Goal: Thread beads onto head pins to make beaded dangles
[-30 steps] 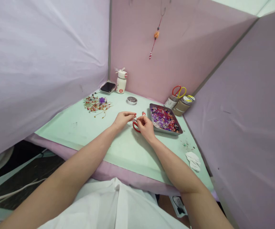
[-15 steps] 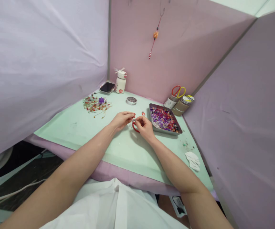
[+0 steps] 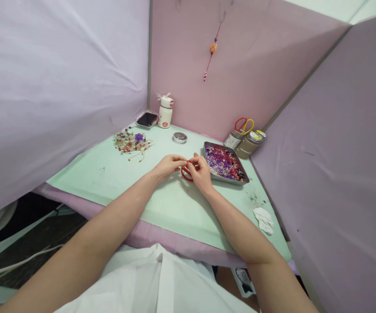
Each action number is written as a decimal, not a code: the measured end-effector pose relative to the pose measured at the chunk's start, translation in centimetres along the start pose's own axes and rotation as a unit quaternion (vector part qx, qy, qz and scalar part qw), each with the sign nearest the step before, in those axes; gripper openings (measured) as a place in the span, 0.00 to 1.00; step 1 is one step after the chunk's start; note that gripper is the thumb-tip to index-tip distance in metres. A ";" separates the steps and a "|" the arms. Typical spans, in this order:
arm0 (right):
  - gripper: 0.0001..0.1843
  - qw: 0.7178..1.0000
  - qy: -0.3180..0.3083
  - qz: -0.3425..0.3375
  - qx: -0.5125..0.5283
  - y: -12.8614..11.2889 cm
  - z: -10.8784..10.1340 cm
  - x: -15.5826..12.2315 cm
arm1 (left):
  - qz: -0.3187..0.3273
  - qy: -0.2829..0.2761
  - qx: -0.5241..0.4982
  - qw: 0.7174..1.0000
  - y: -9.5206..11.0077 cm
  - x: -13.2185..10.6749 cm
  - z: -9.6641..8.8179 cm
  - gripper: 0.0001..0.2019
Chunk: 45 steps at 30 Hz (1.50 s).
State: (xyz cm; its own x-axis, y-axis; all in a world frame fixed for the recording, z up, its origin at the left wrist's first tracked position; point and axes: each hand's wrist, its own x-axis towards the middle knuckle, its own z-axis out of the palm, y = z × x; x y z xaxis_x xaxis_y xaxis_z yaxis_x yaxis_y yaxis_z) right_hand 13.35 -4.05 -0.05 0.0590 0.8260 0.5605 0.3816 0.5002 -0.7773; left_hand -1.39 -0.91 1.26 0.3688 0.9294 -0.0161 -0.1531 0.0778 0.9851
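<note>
My left hand (image 3: pixel 167 165) and my right hand (image 3: pixel 201 173) meet over the green table top (image 3: pixel 116 167), fingertips pinched together. Between them is something small that I cannot make out. A red-handled tool (image 3: pixel 185 173) lies on the table under the fingers, partly hidden by my right hand. Just right of my right hand stands a metal tray (image 3: pixel 240 180) full of purple, pink and red beads.
A heap of beaded pins (image 3: pixel 131 142) lies at the back left. A phone (image 3: pixel 146 118), a white bottle (image 3: pixel 165 112) and a small round tin (image 3: pixel 179 137) are at the back. Two jars with scissors (image 3: pixel 244 125) stand back right. White tissue (image 3: pixel 264 219) lies front right.
My hands have closed in on each other, the fingertips now touching. Nothing else on the table has moved.
</note>
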 end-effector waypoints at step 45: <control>0.15 0.993 -0.023 0.108 0.047 1.0 0.3 0.2 | -0.047 0.017 -0.123 0.991 0.0 0.2 -0.5 0.09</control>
State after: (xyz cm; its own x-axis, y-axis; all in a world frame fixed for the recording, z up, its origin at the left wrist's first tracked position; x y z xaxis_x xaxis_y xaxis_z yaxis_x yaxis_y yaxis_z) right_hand 13.46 -3.29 -0.77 0.0866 0.9267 0.3656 0.2777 0.3300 -0.9022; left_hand -1.74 -0.53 1.21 0.3625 0.9248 -0.1158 -0.3405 0.2470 0.9072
